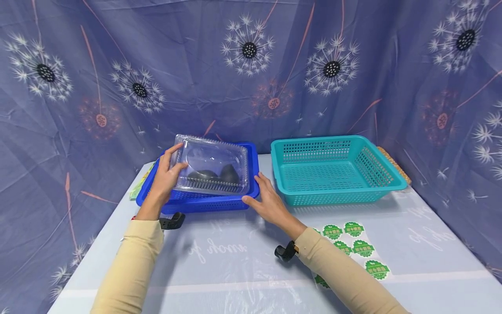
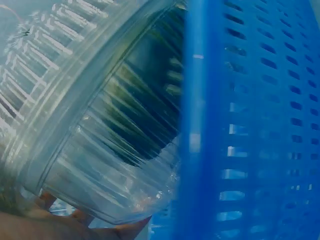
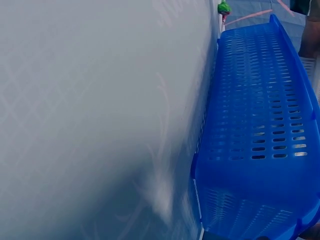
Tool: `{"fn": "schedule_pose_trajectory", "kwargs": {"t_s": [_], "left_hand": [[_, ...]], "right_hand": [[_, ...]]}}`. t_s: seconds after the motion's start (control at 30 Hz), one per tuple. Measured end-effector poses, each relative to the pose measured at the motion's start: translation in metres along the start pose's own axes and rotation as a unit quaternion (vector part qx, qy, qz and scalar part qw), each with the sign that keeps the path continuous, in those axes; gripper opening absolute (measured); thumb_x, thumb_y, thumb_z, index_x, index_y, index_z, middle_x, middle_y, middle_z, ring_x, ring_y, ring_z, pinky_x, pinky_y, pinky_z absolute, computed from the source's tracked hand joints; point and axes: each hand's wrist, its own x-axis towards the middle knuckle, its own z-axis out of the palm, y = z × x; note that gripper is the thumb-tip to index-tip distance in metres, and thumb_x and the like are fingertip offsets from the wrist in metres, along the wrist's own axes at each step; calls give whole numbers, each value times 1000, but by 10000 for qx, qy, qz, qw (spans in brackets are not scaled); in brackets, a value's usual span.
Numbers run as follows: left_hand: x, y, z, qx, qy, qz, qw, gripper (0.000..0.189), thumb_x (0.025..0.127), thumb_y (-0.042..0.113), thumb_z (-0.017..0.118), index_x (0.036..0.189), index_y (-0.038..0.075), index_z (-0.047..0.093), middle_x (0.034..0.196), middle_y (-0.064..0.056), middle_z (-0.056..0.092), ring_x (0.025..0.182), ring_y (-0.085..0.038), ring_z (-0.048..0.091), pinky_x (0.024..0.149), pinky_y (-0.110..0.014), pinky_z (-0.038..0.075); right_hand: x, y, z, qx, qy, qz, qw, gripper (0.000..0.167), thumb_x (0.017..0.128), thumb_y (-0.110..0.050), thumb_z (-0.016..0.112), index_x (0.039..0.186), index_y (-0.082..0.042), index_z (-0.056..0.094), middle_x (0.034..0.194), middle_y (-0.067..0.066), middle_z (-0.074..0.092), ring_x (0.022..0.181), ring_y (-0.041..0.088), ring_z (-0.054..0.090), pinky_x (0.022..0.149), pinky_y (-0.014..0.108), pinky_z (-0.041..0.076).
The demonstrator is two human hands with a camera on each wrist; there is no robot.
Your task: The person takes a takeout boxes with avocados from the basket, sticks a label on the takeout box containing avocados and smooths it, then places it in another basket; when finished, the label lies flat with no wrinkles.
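A clear plastic clamshell box [image 1: 213, 150] lies tilted over the blue basket [image 1: 204, 205], its far left corner raised. Through its clear wall show two dark, pear-shaped fruits [image 1: 229, 174], which look like avocados. My left hand [image 1: 164, 174] holds the box by its left end, thumb on top; in the left wrist view its fingers [image 2: 80, 217] reach beneath the box. At the basket's front right corner, my right hand [image 1: 270, 203] touches the rim with fairly straight fingers and thumb. The right wrist view shows mostly the basket's perforated side [image 3: 255, 110].
To the right stands a teal basket [image 1: 325, 192], with a woven edge [image 1: 394, 165] behind it. A sheet of green round stickers [image 1: 362, 248] lies under my right forearm. A green and yellow packet [image 1: 137, 189] sticks out left of the blue basket. A patterned curtain [image 1: 196, 87] hangs behind the table.
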Motion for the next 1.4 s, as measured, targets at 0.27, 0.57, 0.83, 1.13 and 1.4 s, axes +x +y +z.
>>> {"fn": "schedule_pose_trajectory", "kwargs": {"t_s": [0.27, 0.57, 0.83, 1.13, 1.4], "left_hand": [[-11, 19, -16, -641, 320, -295, 9970, 60, 93, 7, 47, 146, 30, 31, 152, -9, 15, 138, -24, 19, 107, -41, 26], [-36, 39, -27, -942, 847, -494, 9907, 59, 93, 8, 46, 144, 34, 33, 159, 1, 6, 147, -18, -1, 115, -54, 7], [-61, 51, -33, -1520, 964, -710, 9811, 59, 94, 8, 45, 143, 37, 34, 159, -3, 0, 145, -18, -3, 115, -53, 1], [-100, 58, -38, -2146, 464, -590, 9738, 55, 98, 14, 45, 145, 36, 28, 147, 2, 13, 126, -16, 34, 99, -34, 41], [-134, 54, -41, -2295, 3, -509, 9720, 56, 100, 13, 41, 148, 33, 22, 151, -1, 2, 127, -19, 28, 77, -22, 50]], "right_hand": [[0, -1, -1, -27, -64, 48, 10000, 85, 87, -55, 58, 150, -10, 24, 159, 7, 16, 142, 32, 26, 109, 54, 31], [0, 0, -1, -25, -82, 63, 9999, 84, 87, -55, 58, 150, -10, 23, 159, 7, 15, 143, 31, 26, 110, 53, 31], [0, -1, -2, -3, -69, 13, 10000, 84, 86, -54, 59, 149, -9, 25, 159, 8, 16, 142, 33, 27, 108, 55, 32], [0, -1, -2, -157, 27, -33, 9999, 82, 86, -48, 62, 148, -8, 27, 158, 8, 19, 141, 31, 29, 110, 51, 31], [1, 0, -2, -312, 231, -395, 9985, 69, 89, -28, 62, 145, -2, 32, 155, 15, 25, 138, 35, 34, 107, 49, 36]]}}
